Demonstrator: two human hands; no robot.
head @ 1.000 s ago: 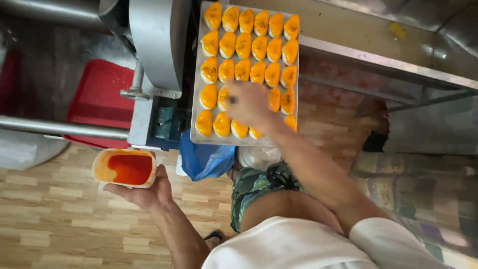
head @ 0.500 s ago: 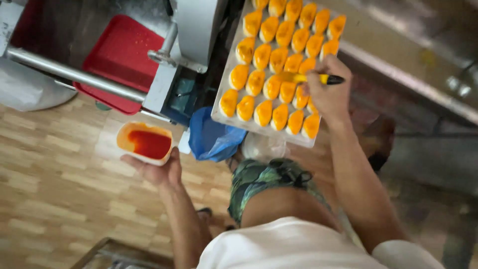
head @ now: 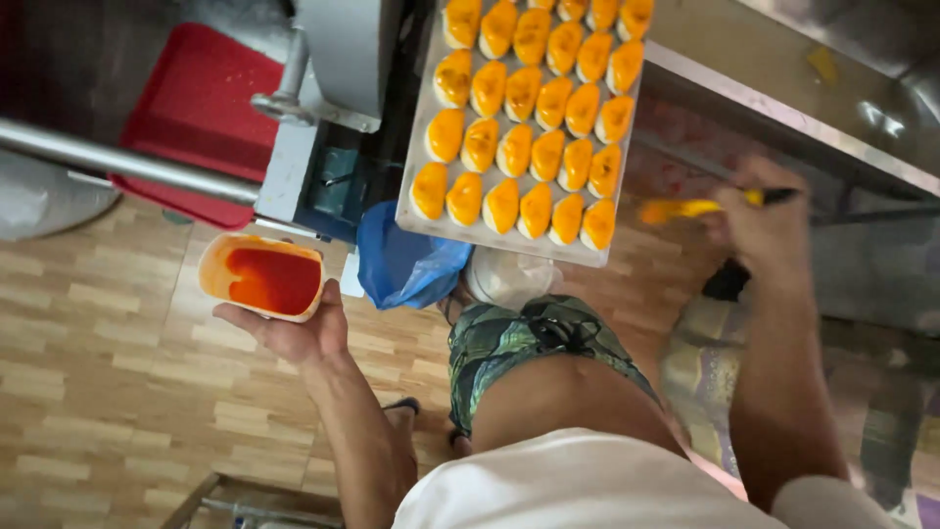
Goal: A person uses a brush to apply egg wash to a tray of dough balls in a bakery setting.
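The left hand (head: pixel 294 333) carries the cup of orange-red glaze (head: pixel 262 277) level on its palm, to avoid spilling. The right hand (head: pixel 769 220), its grip closed on the brush (head: pixel 700 206), is beside the tray of pastries (head: pixel 509 235).

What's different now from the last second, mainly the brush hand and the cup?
The right hand has come off the tray of yellow pastries and swung out to the right, clear of it, keeping its grip on the brush. Nothing was let go. The left hand still holds the cup of orange-red glaze level, out to the left, and the pastry rows look undisturbed.
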